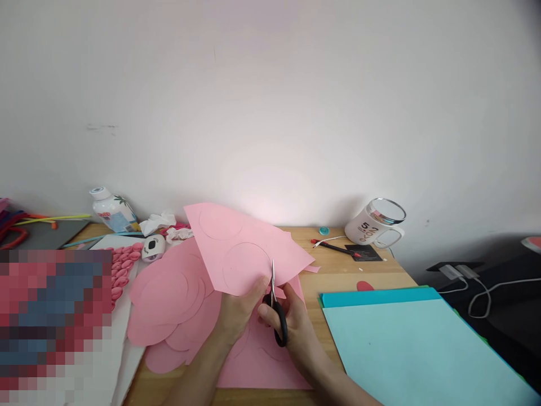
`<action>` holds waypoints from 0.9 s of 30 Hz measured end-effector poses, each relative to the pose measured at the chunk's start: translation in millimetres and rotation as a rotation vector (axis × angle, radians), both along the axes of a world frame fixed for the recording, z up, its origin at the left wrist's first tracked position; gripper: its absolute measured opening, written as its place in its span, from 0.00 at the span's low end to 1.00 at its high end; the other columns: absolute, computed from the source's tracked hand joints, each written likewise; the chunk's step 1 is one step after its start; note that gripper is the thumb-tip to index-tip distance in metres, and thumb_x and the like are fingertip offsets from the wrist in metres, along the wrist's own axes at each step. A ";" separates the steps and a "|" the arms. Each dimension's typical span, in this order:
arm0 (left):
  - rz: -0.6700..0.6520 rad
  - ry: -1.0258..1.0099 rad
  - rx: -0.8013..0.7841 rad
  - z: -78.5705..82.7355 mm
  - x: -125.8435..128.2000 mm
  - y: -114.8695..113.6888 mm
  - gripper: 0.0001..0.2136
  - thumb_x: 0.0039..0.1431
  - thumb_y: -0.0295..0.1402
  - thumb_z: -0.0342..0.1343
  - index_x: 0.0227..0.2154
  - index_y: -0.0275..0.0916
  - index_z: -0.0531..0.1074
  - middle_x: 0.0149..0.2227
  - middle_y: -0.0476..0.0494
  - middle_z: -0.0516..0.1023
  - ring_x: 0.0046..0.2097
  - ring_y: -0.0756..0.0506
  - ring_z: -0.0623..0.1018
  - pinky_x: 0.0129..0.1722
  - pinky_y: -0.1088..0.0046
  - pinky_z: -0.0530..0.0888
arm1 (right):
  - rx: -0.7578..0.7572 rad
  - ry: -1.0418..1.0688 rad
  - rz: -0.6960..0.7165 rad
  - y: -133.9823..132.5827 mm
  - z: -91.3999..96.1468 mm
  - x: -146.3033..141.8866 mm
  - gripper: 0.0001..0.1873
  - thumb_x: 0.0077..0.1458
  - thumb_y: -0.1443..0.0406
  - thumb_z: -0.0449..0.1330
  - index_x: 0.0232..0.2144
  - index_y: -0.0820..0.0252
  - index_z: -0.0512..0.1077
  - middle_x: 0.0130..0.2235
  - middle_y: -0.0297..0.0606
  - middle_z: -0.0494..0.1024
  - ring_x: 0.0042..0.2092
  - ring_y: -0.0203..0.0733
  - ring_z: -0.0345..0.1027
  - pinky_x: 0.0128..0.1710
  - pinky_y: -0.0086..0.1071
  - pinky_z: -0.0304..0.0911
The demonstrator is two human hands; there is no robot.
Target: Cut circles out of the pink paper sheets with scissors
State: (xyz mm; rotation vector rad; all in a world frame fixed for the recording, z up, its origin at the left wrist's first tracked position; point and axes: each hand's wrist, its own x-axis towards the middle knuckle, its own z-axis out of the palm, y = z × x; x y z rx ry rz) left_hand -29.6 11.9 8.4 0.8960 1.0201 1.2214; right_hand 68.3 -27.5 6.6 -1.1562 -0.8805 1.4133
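My left hand (242,304) pinches the lower edge of a pink paper sheet (249,231), thumb on top, and holds it raised above the table. Circle outlines are drawn on that sheet. In my right hand (293,318) is a pair of scissors (279,321) with black handles, its silver blades pointing up at the paper beside one drawn circle. More pink paper with drawn circles lies beneath my hands. To the left is a loose pile of cut pink paper circles (164,290).
A white mug (367,225) stands at the back right, near a black-and-red pen (336,247) and a dark card (364,252). Light blue sheets (393,344) lie at the right. A white bottle (113,211), a white device (153,248) and pink braided pieces (122,265) are at the left.
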 end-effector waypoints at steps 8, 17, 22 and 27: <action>-0.045 -0.037 0.020 2.0 -1.1 0.0 0.08 0.42 0.34 0.62 0.17 0.36 0.71 0.17 0.52 0.69 0.17 0.52 0.68 0.15 0.76 0.67 | -0.016 -0.027 -0.003 0.2 -1.7 0.4 0.29 0.37 0.57 0.69 0.35 0.60 0.58 0.19 0.22 0.60 0.23 0.31 0.46 0.22 0.24 0.42; -0.070 -0.023 0.012 -0.2 -1.8 1.5 0.09 0.43 0.36 0.62 0.18 0.36 0.70 0.17 0.51 0.69 0.17 0.52 0.67 0.15 0.75 0.66 | -0.046 -0.066 -0.031 -1.9 -1.2 0.0 0.30 0.36 0.56 0.70 0.37 0.61 0.61 0.18 0.24 0.63 0.22 0.32 0.52 0.22 0.25 0.48; -0.064 -0.013 0.042 -6.2 -2.8 2.1 0.12 0.47 0.39 0.60 0.17 0.38 0.68 0.17 0.52 0.67 0.17 0.52 0.66 0.15 0.75 0.66 | -0.046 -0.078 -0.026 -1.8 -1.0 -0.3 0.30 0.36 0.55 0.70 0.38 0.60 0.61 0.18 0.24 0.63 0.23 0.34 0.54 0.22 0.26 0.49; -0.008 -0.012 0.056 -12.4 -3.5 4.5 0.12 0.47 0.38 0.61 0.18 0.38 0.67 0.18 0.53 0.65 0.21 0.51 0.67 0.21 0.75 0.68 | -0.041 -0.076 -0.023 -0.4 -4.5 -0.2 0.30 0.36 0.54 0.69 0.37 0.60 0.60 0.18 0.25 0.64 0.22 0.34 0.54 0.22 0.26 0.50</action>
